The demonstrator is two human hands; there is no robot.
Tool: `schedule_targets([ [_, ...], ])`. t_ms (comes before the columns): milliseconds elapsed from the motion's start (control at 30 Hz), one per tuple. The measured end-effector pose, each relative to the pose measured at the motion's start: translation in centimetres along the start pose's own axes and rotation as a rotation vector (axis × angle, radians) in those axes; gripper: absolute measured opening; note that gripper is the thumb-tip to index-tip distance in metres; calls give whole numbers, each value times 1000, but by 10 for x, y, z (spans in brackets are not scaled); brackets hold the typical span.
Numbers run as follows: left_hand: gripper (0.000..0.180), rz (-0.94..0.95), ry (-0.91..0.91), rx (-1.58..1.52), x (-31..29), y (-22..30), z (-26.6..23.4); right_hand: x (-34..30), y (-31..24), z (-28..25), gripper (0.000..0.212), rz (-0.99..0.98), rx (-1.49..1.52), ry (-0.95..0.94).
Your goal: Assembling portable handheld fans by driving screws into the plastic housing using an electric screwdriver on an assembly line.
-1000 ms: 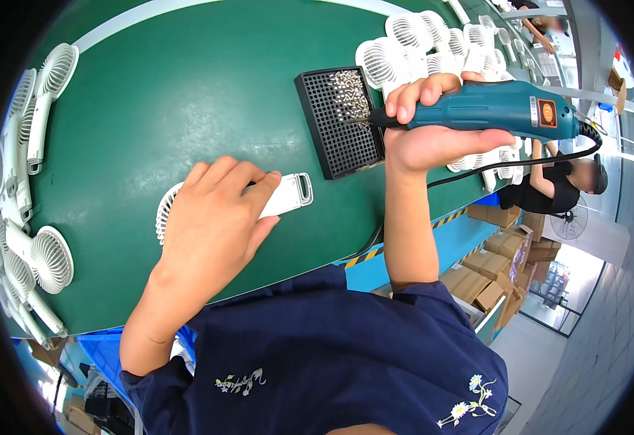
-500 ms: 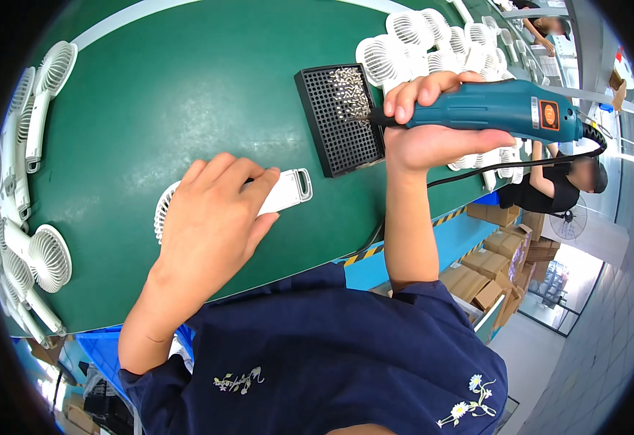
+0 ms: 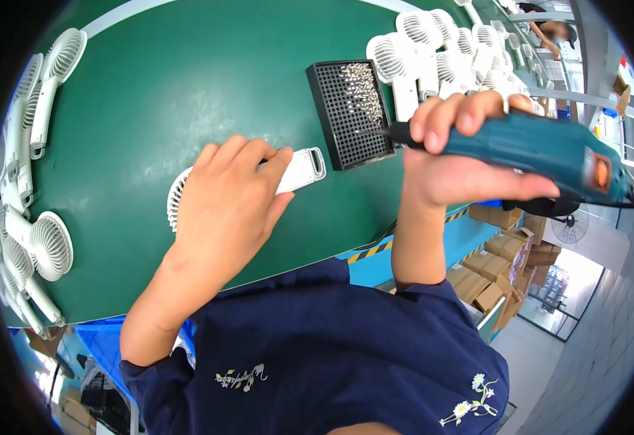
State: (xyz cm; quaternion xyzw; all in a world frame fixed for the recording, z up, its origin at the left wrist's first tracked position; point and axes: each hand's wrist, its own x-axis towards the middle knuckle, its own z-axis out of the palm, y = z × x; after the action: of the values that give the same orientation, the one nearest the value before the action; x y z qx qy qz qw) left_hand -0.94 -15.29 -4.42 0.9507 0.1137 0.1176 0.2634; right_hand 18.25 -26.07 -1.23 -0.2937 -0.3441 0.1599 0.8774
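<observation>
My left hand (image 3: pixel 234 199) is closed over a white handheld fan (image 3: pixel 305 168) lying on the green table. The fan's handle end with its loop sticks out to the right of my fingers, and part of its round grille shows at the left; the middle is hidden. In my right hand (image 3: pixel 451 163) is a teal electric screwdriver (image 3: pixel 527 148), held roughly level with its black nose pointing left. Its thin bit is over the black perforated screw tray (image 3: pixel 334 141), beside the silver screws (image 3: pixel 363 90). Whether the bit carries a screw is too blurred to tell.
White handheld fans lie in a pile (image 3: pixel 440 58) at the far right, and more (image 3: pixel 49 243) line the left edge. Cardboard boxes (image 3: pixel 502 250) stand on the floor to the right. A person (image 3: pixel 552 32) sits at the far right.
The screwdriver has moved right and a little nearer to me, its rear end tipping lower. My left hand stays on the fan. The whole view has shifted slightly.
</observation>
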Motion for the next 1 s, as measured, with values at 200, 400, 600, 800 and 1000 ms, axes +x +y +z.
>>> schedule_targets([
  [200,41,-6,-2,-14,0,0,0,-39,-14,14,90,72,38,-213],
  [400,42,0,1,-12,0,0,0,-51,0,20,94,27,3,-177],
  [600,42,-7,0,-17,-1,2,1,-55,9,19,97,3,-14,-158],
  [800,40,1,-1,-6,-1,2,2,-55,10,19,98,14,-16,-155],
  [1000,42,0,-10,4,3,-2,1,-49,15,14,97,15,-14,-238],
])
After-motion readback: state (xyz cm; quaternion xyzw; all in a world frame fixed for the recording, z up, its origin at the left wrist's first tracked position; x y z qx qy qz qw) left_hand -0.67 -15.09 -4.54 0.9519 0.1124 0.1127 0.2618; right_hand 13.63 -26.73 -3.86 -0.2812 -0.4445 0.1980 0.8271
